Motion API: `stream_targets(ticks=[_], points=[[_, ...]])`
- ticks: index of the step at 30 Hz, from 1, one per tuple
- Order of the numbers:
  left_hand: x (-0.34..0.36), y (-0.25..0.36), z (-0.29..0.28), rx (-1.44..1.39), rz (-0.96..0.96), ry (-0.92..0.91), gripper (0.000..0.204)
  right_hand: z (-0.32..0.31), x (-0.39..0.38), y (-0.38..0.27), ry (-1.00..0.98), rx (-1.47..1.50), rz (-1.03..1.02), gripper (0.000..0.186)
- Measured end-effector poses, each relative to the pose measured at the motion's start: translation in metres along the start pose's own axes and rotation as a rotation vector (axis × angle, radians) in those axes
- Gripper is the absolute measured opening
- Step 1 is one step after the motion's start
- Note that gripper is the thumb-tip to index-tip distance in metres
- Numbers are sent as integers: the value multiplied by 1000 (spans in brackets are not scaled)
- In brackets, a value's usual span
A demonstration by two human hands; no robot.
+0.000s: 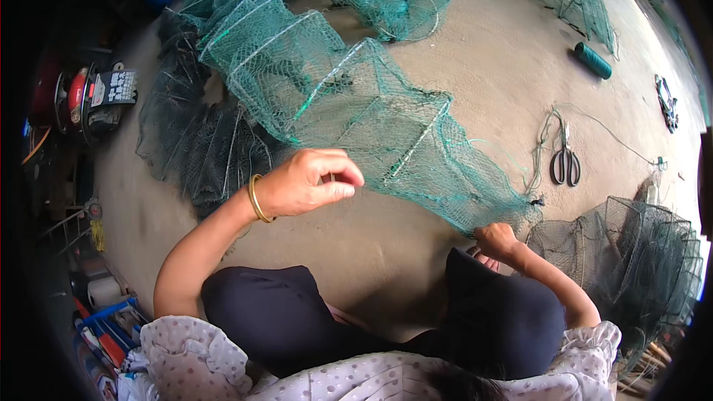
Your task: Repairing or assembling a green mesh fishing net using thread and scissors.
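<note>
A long green net trap with wire frames stretches over the concrete floor from the far left toward my knees. My right hand is closed on the near end of the net, just above my right knee. My left hand, with a gold bangle on the wrist, hovers raised over the net's lower edge; thumb and fingertips are pinched together, and I cannot tell whether a thread is between them. I sit with both knees in dark trousers at the bottom of the view.
Black-handled scissors and loose green twine lie on the floor to the right. A green twine spool lies farther back. Piles of dark netting sit right and left. A red machine stands at the left edge.
</note>
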State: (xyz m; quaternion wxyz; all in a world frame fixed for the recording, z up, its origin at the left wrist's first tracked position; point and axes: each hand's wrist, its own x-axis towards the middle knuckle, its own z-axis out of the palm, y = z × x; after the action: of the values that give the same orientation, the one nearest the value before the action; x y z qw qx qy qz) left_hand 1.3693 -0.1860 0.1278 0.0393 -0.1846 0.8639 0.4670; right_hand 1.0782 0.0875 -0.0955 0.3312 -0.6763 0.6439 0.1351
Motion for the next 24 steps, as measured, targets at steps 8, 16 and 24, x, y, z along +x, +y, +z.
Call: stream_targets(ticks=[8, 16, 24], points=[[50, 18, 49, 642, 237, 41, 45, 8, -2, -3, 29, 31, -40, 14], [34, 14, 75, 895, 283, 80, 38, -28, -18, -23, 49, 59, 13, 14], [29, 20, 90, 955, 330, 49, 36, -132, -21, -82, 528, 553, -186, 36]])
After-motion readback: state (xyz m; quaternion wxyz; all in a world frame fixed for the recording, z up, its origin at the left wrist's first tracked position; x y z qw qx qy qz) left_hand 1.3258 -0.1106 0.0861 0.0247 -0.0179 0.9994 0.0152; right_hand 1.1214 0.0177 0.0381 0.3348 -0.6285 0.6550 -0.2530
